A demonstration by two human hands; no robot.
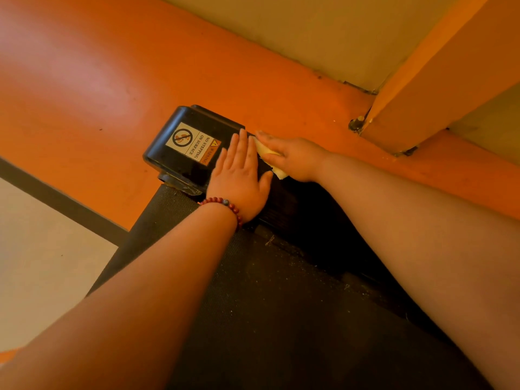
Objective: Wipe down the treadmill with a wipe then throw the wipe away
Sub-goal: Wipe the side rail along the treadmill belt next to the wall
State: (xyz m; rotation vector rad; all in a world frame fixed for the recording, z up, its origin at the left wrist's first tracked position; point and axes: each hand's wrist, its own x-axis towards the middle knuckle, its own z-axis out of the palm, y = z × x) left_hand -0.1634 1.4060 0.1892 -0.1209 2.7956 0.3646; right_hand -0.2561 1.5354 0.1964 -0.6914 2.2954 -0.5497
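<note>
The black treadmill runs from the bottom of the head view up to its end cover (183, 144), which carries a "no stepping on surface" sticker. Its textured belt (270, 319) fills the lower middle. My left hand (239, 175), with a bead bracelet at the wrist, lies flat with straight fingers on the cover. Just right of it, my right hand (292, 157) presses a pale yellow wipe (267, 153) against the cover's far side; the fingers lie over the wipe and most of it is hidden under the palm.
Orange floor (112, 80) surrounds the treadmill's end. An orange post (439, 80) with a bolted base stands at the upper right, against a beige wall. A beige floor patch with a dark border strip (62, 201) lies at the left.
</note>
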